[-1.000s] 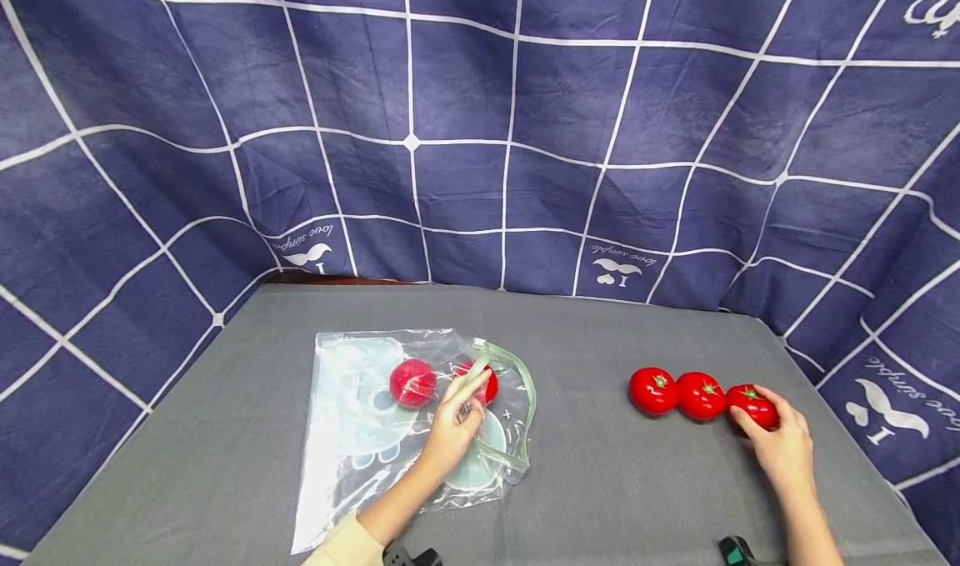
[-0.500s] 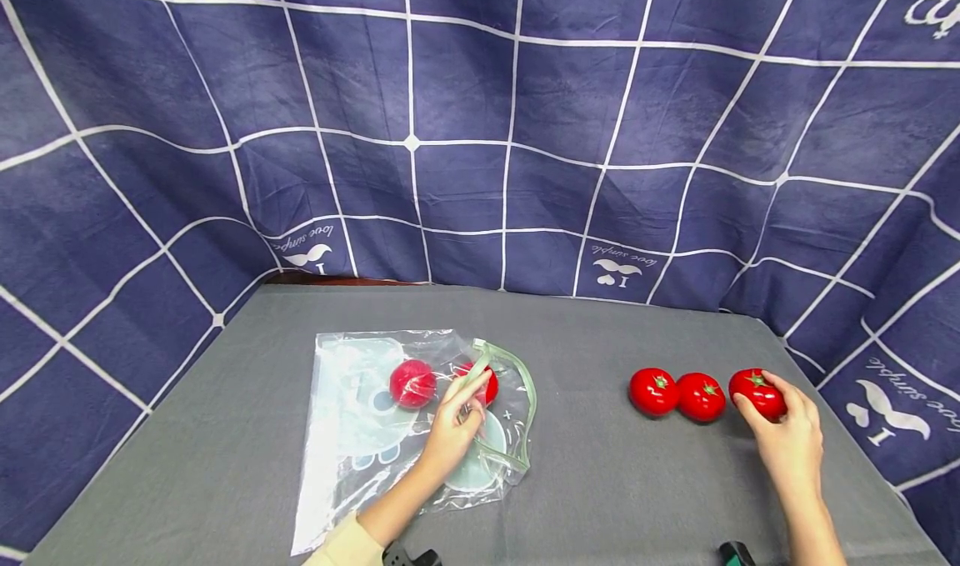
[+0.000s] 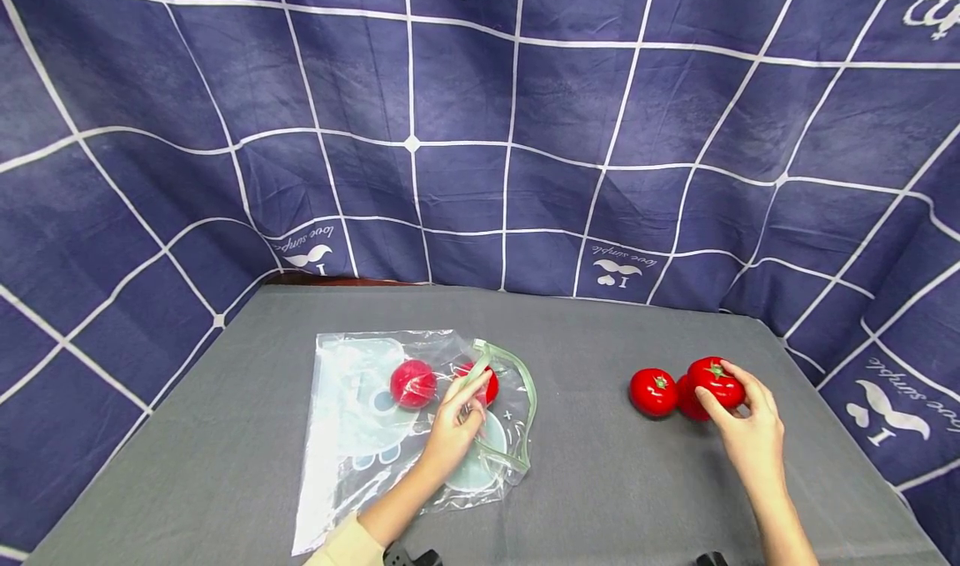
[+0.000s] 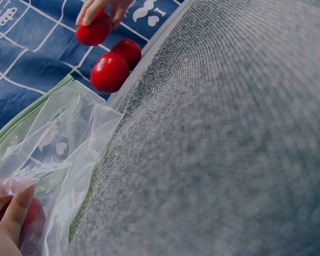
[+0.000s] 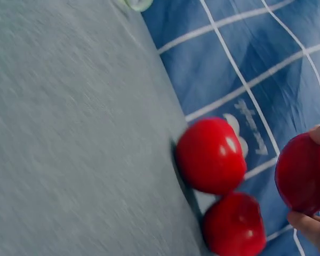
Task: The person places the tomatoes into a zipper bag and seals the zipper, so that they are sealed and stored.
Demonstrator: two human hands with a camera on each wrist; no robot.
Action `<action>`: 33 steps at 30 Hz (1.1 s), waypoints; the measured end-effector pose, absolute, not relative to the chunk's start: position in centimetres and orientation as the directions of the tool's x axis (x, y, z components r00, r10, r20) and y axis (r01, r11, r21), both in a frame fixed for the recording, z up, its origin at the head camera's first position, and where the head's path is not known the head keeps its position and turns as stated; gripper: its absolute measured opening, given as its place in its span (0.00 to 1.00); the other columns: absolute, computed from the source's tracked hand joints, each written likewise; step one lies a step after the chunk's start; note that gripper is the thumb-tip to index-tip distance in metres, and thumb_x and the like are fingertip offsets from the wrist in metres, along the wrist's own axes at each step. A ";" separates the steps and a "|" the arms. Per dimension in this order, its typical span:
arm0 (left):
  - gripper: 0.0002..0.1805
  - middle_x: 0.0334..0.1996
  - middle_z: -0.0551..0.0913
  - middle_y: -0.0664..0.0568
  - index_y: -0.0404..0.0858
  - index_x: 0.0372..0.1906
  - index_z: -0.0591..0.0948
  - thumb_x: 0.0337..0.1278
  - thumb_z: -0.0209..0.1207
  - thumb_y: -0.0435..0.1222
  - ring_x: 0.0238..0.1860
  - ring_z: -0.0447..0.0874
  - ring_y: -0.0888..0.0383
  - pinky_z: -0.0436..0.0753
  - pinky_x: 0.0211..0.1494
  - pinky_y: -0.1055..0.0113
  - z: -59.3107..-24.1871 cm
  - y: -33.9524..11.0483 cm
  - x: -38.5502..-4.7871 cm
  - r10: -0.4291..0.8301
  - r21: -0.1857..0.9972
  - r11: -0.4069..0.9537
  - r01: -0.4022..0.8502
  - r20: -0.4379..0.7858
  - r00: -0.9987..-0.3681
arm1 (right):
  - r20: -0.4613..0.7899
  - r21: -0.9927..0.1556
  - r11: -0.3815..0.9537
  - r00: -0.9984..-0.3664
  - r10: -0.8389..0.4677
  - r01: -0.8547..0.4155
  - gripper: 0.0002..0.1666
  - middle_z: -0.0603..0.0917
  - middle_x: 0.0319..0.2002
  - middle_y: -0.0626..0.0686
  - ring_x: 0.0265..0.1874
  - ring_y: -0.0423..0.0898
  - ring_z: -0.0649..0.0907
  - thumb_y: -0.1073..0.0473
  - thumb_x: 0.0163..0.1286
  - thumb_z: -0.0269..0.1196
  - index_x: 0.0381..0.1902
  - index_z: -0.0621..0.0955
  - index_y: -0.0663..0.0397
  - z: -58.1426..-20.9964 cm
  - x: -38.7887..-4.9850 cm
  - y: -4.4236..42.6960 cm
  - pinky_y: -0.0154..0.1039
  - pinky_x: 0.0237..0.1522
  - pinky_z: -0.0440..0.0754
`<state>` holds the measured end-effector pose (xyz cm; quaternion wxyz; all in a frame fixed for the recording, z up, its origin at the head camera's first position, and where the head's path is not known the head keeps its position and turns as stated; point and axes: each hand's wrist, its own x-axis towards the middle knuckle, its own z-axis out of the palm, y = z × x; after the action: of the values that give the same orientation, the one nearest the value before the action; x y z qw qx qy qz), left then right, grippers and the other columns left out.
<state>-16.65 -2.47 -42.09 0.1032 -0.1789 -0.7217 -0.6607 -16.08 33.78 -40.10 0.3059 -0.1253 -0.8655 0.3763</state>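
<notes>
My right hand [image 3: 752, 437] grips a shiny red tomato [image 3: 715, 382] with a green stem. In the right wrist view this held tomato [image 5: 304, 173] is raised off the table. Two more tomatoes lie side by side, the left one [image 3: 653, 392] in full sight and the other [image 3: 692, 401] partly behind the held one. My left hand [image 3: 453, 423] pinches the mouth of a clear zip bag [image 3: 345, 483] with a green zip edge. Inside the bag sits one tomato [image 3: 412, 383]; another tomato [image 3: 491, 388] lies near the mouth, partly hidden by my left fingers.
A grey cloth covers the table [image 3: 577, 483]. Behind and at both sides hangs a dark blue curtain [image 3: 465, 182] with white grid lines. The bag lies flat at the left, with grey cloth between it and the tomatoes at the right.
My right hand has lifted the rightmost tomato and carried it left, in front of its middle neighbour. My left hand and the bag have stayed still.
</notes>
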 end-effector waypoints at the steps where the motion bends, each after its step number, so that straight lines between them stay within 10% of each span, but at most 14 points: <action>1: 0.29 0.49 0.72 0.36 0.30 0.57 0.72 0.43 0.47 0.16 0.26 0.73 0.61 0.81 0.23 0.66 -42.1 -2.5 -16.6 0.121 0.917 0.066 0.394 0.385 -0.915 | 0.427 -0.735 0.678 -0.790 0.441 -0.018 0.30 0.71 0.56 0.54 0.46 0.43 0.74 0.53 0.55 0.66 0.57 0.74 0.40 -40.1 -16.1 33.4 0.07 0.33 0.63; 5: 0.29 0.47 0.72 0.35 0.30 0.57 0.72 0.43 0.47 0.16 0.26 0.73 0.62 0.81 0.23 0.65 -42.1 -2.4 -16.6 0.123 0.917 0.071 0.393 0.383 -0.915 | 0.393 -0.763 0.645 -0.823 0.410 -0.043 0.30 0.71 0.58 0.53 0.51 0.48 0.73 0.55 0.54 0.66 0.57 0.74 0.43 -39.4 -15.7 31.2 0.07 0.35 0.63; 13: 0.29 0.43 0.72 0.34 0.29 0.57 0.72 0.44 0.47 0.16 0.23 0.74 0.56 0.81 0.22 0.66 -42.2 -2.5 -16.6 0.128 0.919 0.054 0.392 0.383 -0.915 | 0.346 -0.799 0.596 -0.871 0.349 -0.078 0.29 0.70 0.54 0.43 0.46 0.22 0.67 0.57 0.55 0.66 0.57 0.74 0.44 -39.6 -15.9 27.9 0.09 0.39 0.68; 33: 0.28 0.52 0.72 0.37 0.28 0.55 0.73 0.41 0.48 0.16 0.25 0.72 0.66 0.79 0.22 0.72 -42.2 -2.5 -16.6 0.094 0.905 0.091 0.415 0.407 -0.908 | 0.317 -0.875 0.417 -0.942 0.110 -0.246 0.28 0.70 0.57 0.53 0.49 0.26 0.70 0.66 0.49 0.69 0.50 0.76 0.54 -41.8 -17.5 20.2 0.18 0.42 0.74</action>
<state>-16.61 -2.47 -42.18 0.1234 -0.1747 -0.7283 -0.6510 -17.55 20.16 -41.83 0.1654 0.0411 -0.8254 0.5382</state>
